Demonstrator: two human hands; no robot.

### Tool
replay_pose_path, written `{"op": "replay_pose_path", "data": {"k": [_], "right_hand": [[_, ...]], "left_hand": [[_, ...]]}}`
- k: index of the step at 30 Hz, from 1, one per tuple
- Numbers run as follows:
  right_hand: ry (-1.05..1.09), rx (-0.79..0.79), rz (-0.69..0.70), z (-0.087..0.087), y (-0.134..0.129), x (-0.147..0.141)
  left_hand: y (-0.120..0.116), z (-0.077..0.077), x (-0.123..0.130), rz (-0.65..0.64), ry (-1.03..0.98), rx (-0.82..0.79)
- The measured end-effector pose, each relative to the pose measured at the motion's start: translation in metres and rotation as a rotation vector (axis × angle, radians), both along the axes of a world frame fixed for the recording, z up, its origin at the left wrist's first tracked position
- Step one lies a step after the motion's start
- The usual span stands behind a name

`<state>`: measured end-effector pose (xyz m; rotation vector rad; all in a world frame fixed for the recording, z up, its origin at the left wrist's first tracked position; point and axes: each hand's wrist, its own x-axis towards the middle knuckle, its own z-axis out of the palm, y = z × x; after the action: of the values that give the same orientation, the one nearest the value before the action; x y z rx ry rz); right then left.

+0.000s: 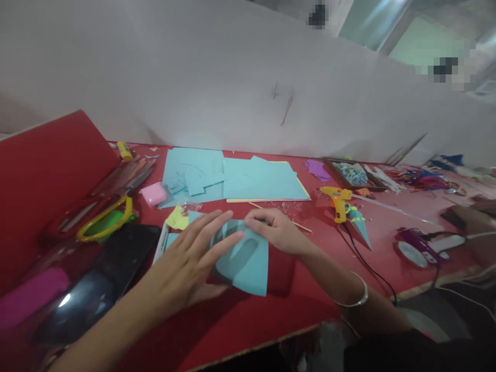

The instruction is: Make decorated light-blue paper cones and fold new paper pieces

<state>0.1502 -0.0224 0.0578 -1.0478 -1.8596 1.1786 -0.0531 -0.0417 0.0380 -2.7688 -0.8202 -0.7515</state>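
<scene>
A light blue sheet of paper [248, 263] stands slightly curved above the red table, near its front edge. My right hand [277, 230], with a bangle on the wrist, pinches the sheet's top edge between thumb and fingers. On the sheet's left side is my left hand [194, 253], its fingers spread and their tips near or against the paper; its thumb is low beside the sheet. Behind my hands lie larger blue sheets [259, 178] and blue scraps [194, 175]. A yellow-green paper piece [177, 219] is just beyond my left hand.
A yellow glue gun [339, 201] with a cord and a blue paper cone [359, 227] are at right. Farther right is a purple device [418, 247]. Left are a pink case [154, 194], yellow-rimmed item [104, 219] and black phone-like object [132, 253]. A scrap tray [370, 183] stands behind.
</scene>
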Motion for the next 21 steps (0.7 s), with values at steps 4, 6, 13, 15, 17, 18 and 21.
{"op": "replay_pose_path", "data": {"k": [4, 6, 13, 15, 17, 18, 21], "right_hand": [[0.076, -0.059, 0.075, 0.007, -0.003, -0.005], [0.157, -0.123, 0.112, 0.008, -0.005, -0.005], [0.396, -0.069, 0.254, -0.011, -0.011, -0.004], [0.309, -0.013, 0.224, -0.018, -0.014, -0.006], [0.242, 0.022, 0.212, -0.022, -0.016, -0.010], [0.225, 0.038, 0.206, -0.023, -0.017, -0.011], [0.196, 0.090, 0.174, -0.024, -0.018, -0.015]], "left_hand": [[-0.002, -0.004, 0.009, 0.028, -0.009, -0.011], [-0.001, -0.004, 0.011, 0.022, -0.028, -0.035], [0.003, -0.001, 0.013, 0.046, -0.225, -0.390], [0.004, -0.002, 0.013, 0.042, -0.249, -0.528], [0.005, -0.003, 0.014, 0.029, -0.270, -0.657], [0.005, -0.003, 0.015, 0.018, -0.283, -0.711], [0.005, -0.002, 0.020, -0.039, -0.336, -0.808]]}}
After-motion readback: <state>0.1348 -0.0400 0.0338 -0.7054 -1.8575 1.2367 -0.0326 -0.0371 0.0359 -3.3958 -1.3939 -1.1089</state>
